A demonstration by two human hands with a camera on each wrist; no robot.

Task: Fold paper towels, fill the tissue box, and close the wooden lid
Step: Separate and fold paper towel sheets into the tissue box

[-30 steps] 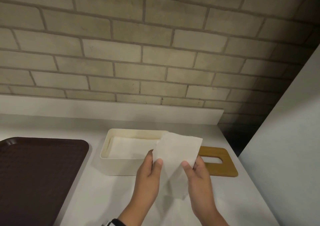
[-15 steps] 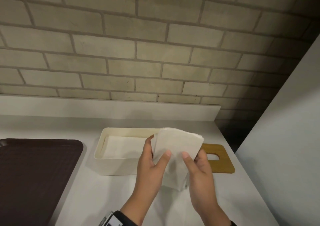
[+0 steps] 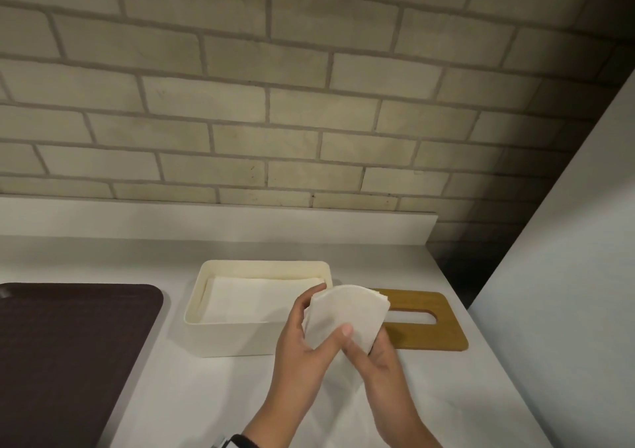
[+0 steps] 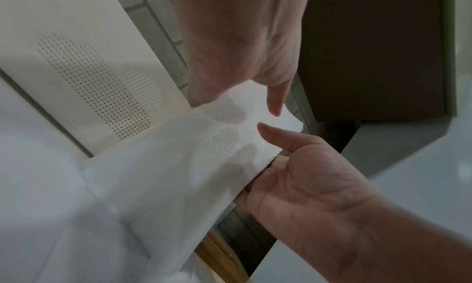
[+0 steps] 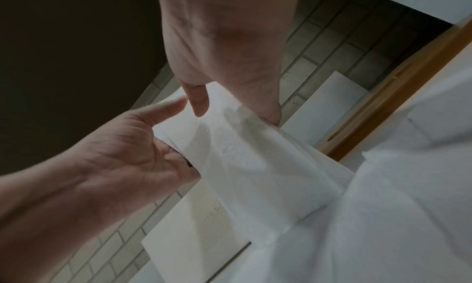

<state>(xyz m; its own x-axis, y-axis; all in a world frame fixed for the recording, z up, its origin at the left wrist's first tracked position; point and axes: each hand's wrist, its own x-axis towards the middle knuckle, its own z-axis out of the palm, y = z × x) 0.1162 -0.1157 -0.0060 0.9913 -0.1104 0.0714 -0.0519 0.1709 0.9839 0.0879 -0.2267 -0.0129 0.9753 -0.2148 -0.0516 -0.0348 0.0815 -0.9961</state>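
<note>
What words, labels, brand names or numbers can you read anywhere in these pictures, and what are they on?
None can be read.
Tissue box: plain, no print showing.
Wooden lid: bare wood, no mark.
Paper towel, held by the left hand and right hand: only an embossed pattern.
Brown tray: no label.

White paper towel (image 3: 345, 318), folded over in several layers, curved at its top edge, held above the worktop in front of the box's right end. Cream tissue box (image 3: 240, 339), rectangular, open on top, with flat white towels (image 3: 251, 301) lying inside. Wooden lid (image 3: 433, 334) with an oval slot, lying flat just to the right of the box.
</note>
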